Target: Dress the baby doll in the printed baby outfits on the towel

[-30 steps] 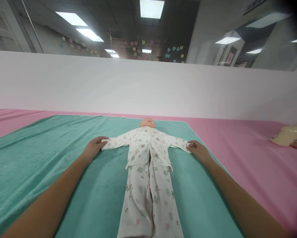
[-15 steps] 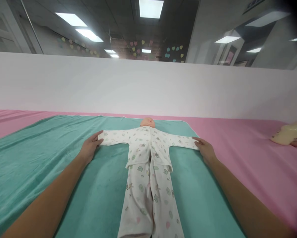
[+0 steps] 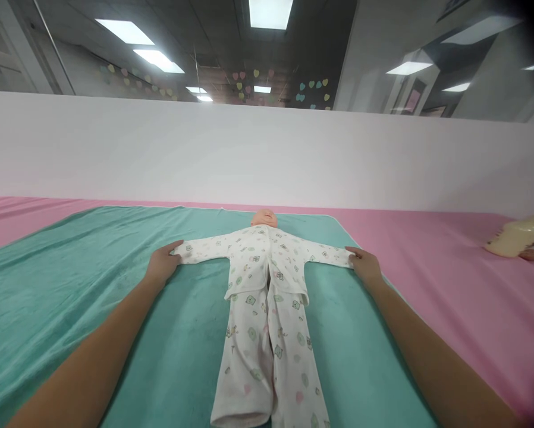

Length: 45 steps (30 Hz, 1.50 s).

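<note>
A baby doll (image 3: 264,218) lies on its back on a teal blanket (image 3: 178,356), its head at the far end. It wears a white printed baby top (image 3: 249,255) and matching white trousers (image 3: 249,356). Both sleeves are stretched out sideways. My left hand (image 3: 164,260) pinches the cuff of the sleeve on the left between thumb and fingers. The cuff on the right is pinched by my right hand (image 3: 365,263). The doll's hands do not show, and its feet are hidden or out of view.
Pink cloth (image 3: 427,255) lies under and around the blanket. A low white wall (image 3: 204,154) runs behind it, with a glass pane above. At the far right, another doll's pale yellow body part (image 3: 514,239) rests on the pink cloth, partly cut off.
My left hand has shifted slightly, with the left sleeve cuff still in its fingers; the right sleeve has moved a little toward the body. The view has tilted marginally.
</note>
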Available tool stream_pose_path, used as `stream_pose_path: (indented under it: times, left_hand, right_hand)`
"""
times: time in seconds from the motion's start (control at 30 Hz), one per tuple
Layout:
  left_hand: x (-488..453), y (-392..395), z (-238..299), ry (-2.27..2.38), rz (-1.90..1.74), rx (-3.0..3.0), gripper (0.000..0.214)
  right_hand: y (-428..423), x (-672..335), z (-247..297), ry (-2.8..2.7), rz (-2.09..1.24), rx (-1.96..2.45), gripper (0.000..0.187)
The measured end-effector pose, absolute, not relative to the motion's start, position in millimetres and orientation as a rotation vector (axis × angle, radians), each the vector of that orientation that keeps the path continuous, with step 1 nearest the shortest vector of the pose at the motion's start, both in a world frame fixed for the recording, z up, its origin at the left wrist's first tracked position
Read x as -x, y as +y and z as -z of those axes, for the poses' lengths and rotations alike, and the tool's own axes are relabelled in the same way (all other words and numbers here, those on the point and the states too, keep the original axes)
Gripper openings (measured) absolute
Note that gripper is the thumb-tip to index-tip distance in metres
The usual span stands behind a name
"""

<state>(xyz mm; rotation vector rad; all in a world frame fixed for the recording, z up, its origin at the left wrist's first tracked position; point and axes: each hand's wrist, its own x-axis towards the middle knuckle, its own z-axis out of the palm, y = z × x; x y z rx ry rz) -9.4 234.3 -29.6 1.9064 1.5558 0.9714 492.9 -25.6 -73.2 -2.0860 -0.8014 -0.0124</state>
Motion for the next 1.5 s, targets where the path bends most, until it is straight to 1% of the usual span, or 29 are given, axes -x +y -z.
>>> stream_pose_path:
  times: [0.13, 0.3, 0.37, 0.43, 0.53, 0.6, 0.63, 0.7, 0.8, 0.9, 1.0, 1.1, 1.2, 1.23, 1.33, 1.43, 1.5]
  left_hand:
    - [7.8, 235.3, 29.4, 1.609, -0.946, -2.048, 0.052]
    - [4.0, 236.9, 34.9, 1.578, -0.809, -2.156, 0.037]
    - [1.4, 235.4, 39.3, 1.587, -0.789, -2.261, 0.036]
    - [-2.5, 231.8, 42.8, 1.618, -0.857, -2.434, 0.038]
    - [-13.4, 223.0, 44.5, 1.532, -1.026, -2.671, 0.042]
    - [-24.4, 216.0, 44.6, 1.366, -1.018, -2.737, 0.047]
    - [-30.3, 212.8, 45.0, 1.285, -0.964, -2.752, 0.05]
    - [-40.2, 208.6, 47.2, 1.182, -0.798, -2.755, 0.058]
    - [-45.1, 210.5, 53.1, 1.175, -0.604, -2.693, 0.064]
    - [-39.4, 219.3, 58.2, 1.182, -0.553, -2.654, 0.065]
    - [-33.3, 224.3, 59.2, 1.15, -0.534, -2.67, 0.065]
    - [-32.7, 216.8, 53.0, 1.208, -0.548, -2.66, 0.065]
    - [-38.1, 194.2, 38.7, 1.151, -0.717, -2.678, 0.058]
    - [-41.2, 183.5, 32.8, 1.056, -0.798, -2.691, 0.054]
    - [-53.6, 145.6, 15.9, 0.658, -0.96, -2.696, 0.04]
    - [-67.3, 110.4, 6.2, 0.325, -0.89, -2.795, 0.036]
    - [-74.0, 95.9, 4.8, 0.269, -0.881, -2.831, 0.032]
  right_hand:
    - [-26.6, -493.3, 71.6, -0.766, 0.061, 2.113, 0.049]
    - [-24.0, -483.4, 69.3, -0.912, 0.055, 2.268, 0.043]
    - [-23.5, -478.2, 68.3, -0.96, 0.087, 2.345, 0.04]
    - [-23.7, -472.3, 66.4, -0.98, 0.177, 2.4, 0.039]
    - [-22.2, -457.2, 61.9, -1.085, 0.448, 2.385, 0.039]
    - [-17.5, -442.1, 59.8, -1.251, 0.582, 2.273, 0.042]
    - [-14.0, -434.0, 59.8, -1.346, 0.585, 2.209, 0.044]
    - [-6.2, -420.0, 62.2, -1.505, 0.478, 2.13, 0.053]
    - [2.2, -412.8, 70.0, -1.599, 0.206, 2.201, 0.064]
    - [2.9, -423.1, 77.5, -1.558, 0.038, 2.333, 0.073]
    - [-1.8, -436.0, 80.4, -1.52, 0.0, 2.401, 0.076]
    - [-9.9, -433.7, 73.2, -1.475, 0.085, 2.399, 0.072]
    - [-20.6, -407.4, 53.0, -1.484, 0.237, 2.187, 0.061]
    - [-24.3, -393.8, 44.5, -1.521, 0.225, 2.069, 0.055]
    - [-33.8, -346.7, 21.8, -1.689, 0.011, 1.719, 0.036]
    - [-38.4, -308.1, 11.4, -1.913, -0.068, 1.568, 0.03]
    - [-38.3, -295.1, 11.8, -1.976, -0.041, 1.546, 0.027]
